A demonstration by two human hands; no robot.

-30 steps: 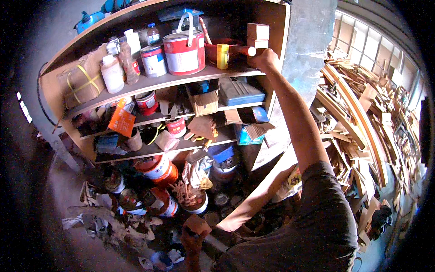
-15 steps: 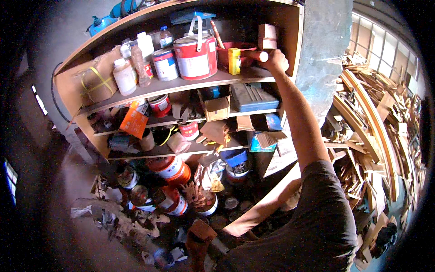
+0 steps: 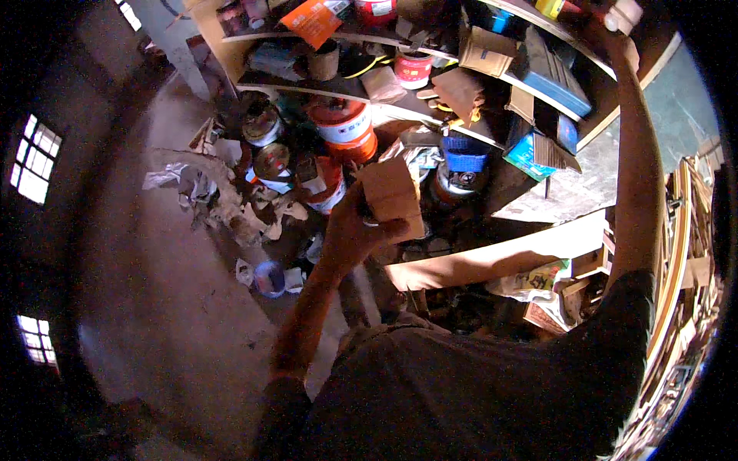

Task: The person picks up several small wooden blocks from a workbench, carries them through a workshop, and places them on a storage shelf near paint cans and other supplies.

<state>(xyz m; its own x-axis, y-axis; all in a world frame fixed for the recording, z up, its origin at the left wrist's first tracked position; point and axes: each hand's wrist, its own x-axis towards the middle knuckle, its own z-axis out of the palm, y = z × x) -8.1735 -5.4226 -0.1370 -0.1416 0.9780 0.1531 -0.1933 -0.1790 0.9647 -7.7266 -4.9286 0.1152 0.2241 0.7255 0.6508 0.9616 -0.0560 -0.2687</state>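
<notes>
1. Looks dim overall, grainy in the dark areas.
2. Shines brightest on the pale board [image 3: 507, 252], crossed by a soft-edged shadow.
3. Glares white at the left windows [image 3: 34, 160].
4. Sinks the shirt [image 3: 477, 384] into deep shade.
5. Curves shelf edges [image 3: 307, 91], blackening toward the rim.

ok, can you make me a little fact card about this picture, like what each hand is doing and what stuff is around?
Left hand: holding a brown box
Right hand: raised near a small pale box; too dark to tell if its fingers hold anything
Shelf unit: orange packet, blue case, red tub
Below the shelves: orange-and-white bucket
Right edge: wood pile
Light: dim, with bright patches
</notes>
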